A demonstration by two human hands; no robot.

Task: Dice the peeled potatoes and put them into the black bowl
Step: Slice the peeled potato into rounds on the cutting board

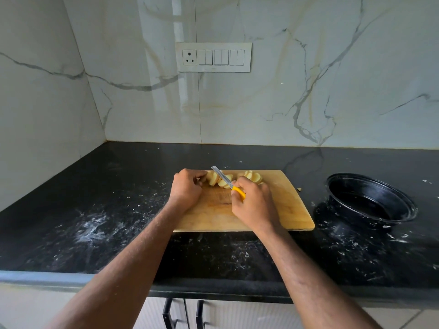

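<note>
A wooden cutting board (285, 210) lies on the black counter. At its far edge sit pale yellow potato slices (213, 178), with a second fanned group of slices (253, 176) to the right. My left hand (186, 188) is curled at the left end of the near slices and holds them. My right hand (254, 203) grips a yellow-handled knife (238, 191). Its blade (222, 177) crosses the slices, tip pointing up and left. The black bowl (401, 218) stands on the counter right of the board, and looks empty.
The black counter (95, 210) is streaked with white smears. A small potato scrap (299, 189) lies just off the board's right edge. A marble wall with a switch panel (213, 57) rises behind. Cabinet handles (167, 314) show below the counter's front edge.
</note>
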